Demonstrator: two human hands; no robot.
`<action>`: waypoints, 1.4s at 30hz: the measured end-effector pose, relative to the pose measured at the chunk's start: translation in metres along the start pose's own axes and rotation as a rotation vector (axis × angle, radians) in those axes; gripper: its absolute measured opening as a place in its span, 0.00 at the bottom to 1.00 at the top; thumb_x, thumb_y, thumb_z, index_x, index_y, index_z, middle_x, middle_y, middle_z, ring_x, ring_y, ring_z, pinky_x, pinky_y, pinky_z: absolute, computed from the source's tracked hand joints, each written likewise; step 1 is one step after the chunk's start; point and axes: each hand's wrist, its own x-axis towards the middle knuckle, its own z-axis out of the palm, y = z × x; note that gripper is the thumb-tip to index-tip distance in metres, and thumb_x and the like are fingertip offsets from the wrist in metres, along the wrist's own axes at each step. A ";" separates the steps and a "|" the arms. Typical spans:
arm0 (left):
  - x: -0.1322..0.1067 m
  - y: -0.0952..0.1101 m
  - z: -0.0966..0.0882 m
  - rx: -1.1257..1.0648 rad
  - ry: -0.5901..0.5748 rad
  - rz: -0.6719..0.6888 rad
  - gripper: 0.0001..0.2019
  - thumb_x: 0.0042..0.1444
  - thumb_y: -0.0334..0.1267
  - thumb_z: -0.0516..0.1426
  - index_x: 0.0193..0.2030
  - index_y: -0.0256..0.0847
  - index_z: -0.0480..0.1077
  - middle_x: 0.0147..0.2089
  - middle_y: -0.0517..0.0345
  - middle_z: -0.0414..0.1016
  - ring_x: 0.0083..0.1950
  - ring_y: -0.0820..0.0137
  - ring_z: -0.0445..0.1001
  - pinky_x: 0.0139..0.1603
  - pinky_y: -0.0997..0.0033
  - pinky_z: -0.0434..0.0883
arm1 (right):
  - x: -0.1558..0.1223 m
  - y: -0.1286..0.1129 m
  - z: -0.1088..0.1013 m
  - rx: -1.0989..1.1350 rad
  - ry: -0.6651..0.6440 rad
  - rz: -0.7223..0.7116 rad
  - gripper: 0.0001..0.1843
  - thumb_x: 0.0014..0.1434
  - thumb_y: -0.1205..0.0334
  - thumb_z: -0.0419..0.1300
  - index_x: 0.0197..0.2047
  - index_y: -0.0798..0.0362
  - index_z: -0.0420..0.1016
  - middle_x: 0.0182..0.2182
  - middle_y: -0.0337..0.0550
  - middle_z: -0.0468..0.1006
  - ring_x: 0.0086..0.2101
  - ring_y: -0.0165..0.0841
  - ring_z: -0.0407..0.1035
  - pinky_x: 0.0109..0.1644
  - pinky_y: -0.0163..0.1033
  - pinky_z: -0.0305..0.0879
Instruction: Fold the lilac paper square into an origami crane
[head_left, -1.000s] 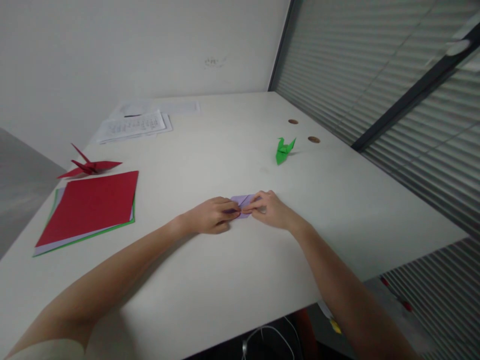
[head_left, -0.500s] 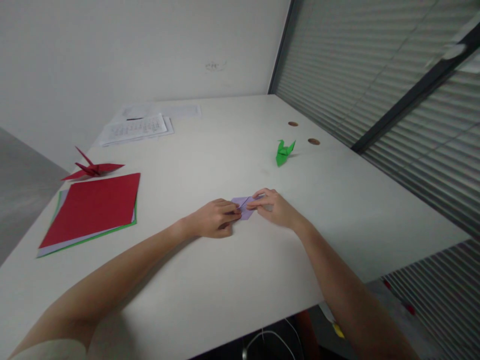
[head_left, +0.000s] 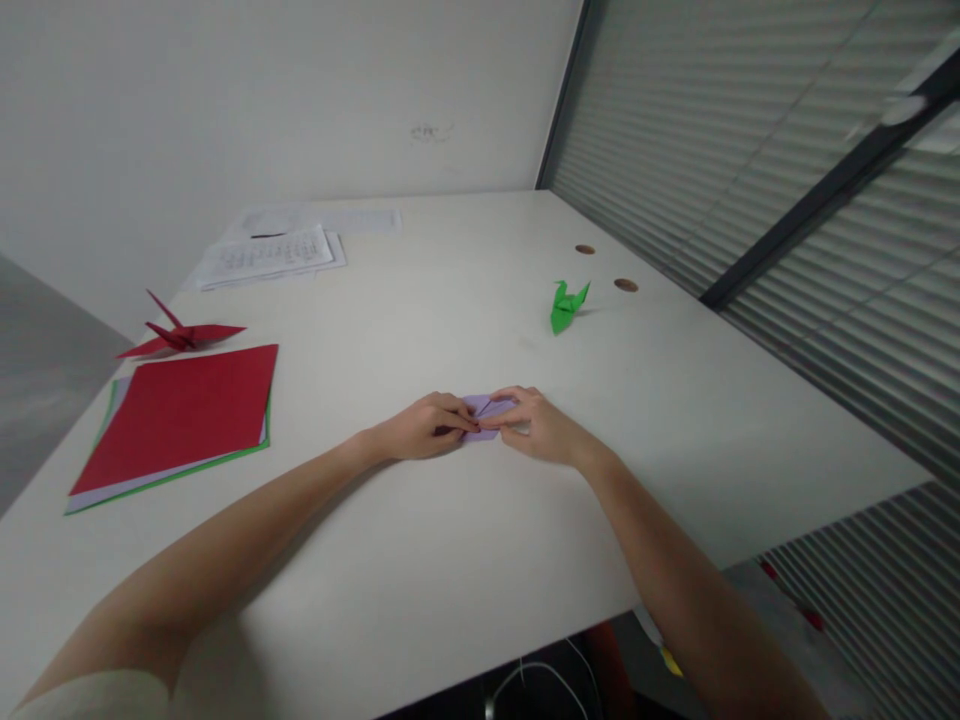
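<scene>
Moved since the earlier frame: my right hand (head_left: 541, 425), slid leftward until its fingertips meet those of my left hand (head_left: 426, 428); my left thumb, now tucked closer in.

Item, one small folded lilac paper (head_left: 487, 407): flat on the white desk (head_left: 420, 570), at its near middle, between both hands, a diagonal fold line showing on top, its lower edge just visible under the fingers.

Item, left grip: fingers bunched together, clamped on the paper's left end.

Item, right grip: fingers spread over the paper's right part, a gap beside the thumb; whether they pinch or merely press, I cannot tell.

Item, one green paper crane (head_left: 568, 308): beyond my right hand, well apart.

Item, one red paper crane (head_left: 182, 337): far left, just behind a stack of coloured sheets (head_left: 184, 405), red uppermost.

Step in hand, as I judge it: working a small fold at the paper's middle. Next move, I judge, calls for a steady left hold and a firm right fingertip along the crease, edges kept aligned.
</scene>
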 end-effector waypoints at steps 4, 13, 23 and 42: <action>0.002 -0.002 0.001 -0.036 0.014 -0.034 0.12 0.63 0.32 0.53 0.44 0.38 0.78 0.41 0.47 0.80 0.44 0.67 0.76 0.47 0.66 0.72 | 0.001 0.002 0.001 0.032 0.023 -0.020 0.18 0.57 0.70 0.59 0.45 0.43 0.82 0.50 0.48 0.75 0.53 0.40 0.68 0.60 0.52 0.62; 0.002 -0.002 0.002 -0.009 -0.013 -0.002 0.10 0.63 0.36 0.56 0.40 0.39 0.80 0.41 0.46 0.78 0.45 0.67 0.77 0.48 0.66 0.73 | 0.001 0.003 -0.001 0.050 -0.023 -0.045 0.18 0.58 0.70 0.58 0.46 0.44 0.82 0.53 0.50 0.75 0.54 0.40 0.68 0.61 0.52 0.60; -0.007 0.003 -0.011 0.135 -0.116 0.079 0.11 0.58 0.45 0.61 0.38 0.40 0.77 0.52 0.47 0.78 0.58 0.60 0.74 0.56 0.58 0.71 | -0.003 0.024 -0.016 0.065 -0.008 0.068 0.14 0.59 0.65 0.58 0.43 0.46 0.83 0.45 0.49 0.82 0.56 0.43 0.68 0.59 0.54 0.65; -0.005 0.010 -0.005 0.258 -0.049 0.171 0.08 0.63 0.34 0.53 0.41 0.40 0.74 0.47 0.49 0.80 0.52 0.67 0.77 0.58 0.58 0.69 | 0.007 0.019 0.016 -0.147 0.110 0.081 0.20 0.60 0.52 0.62 0.55 0.45 0.75 0.51 0.48 0.76 0.50 0.43 0.65 0.56 0.53 0.57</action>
